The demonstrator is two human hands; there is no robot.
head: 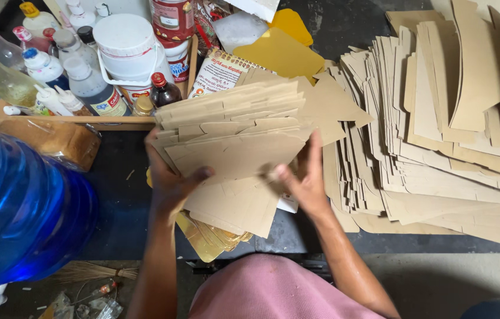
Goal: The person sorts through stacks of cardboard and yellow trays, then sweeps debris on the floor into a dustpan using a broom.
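Note:
Both my hands hold a fanned stack of brown die-cut cardboard pieces (232,136) over a dark table. My left hand (170,180) grips the stack's left edge, thumb on top. My right hand (303,180) grips its right lower edge, thumb pressed on the top sheet. Under the stack lie gold-coloured shiny sheets (206,239) near the table's front edge. To the right spreads a large loose pile of the same brown cardboard cut-outs (439,130).
A wooden tray (114,121) at the back left holds several bottles and a white tub (126,50). A big blue water jug (20,207) stands at the left, next to a bagged loaf (55,139). Yellow sheets (282,47) lie at the back.

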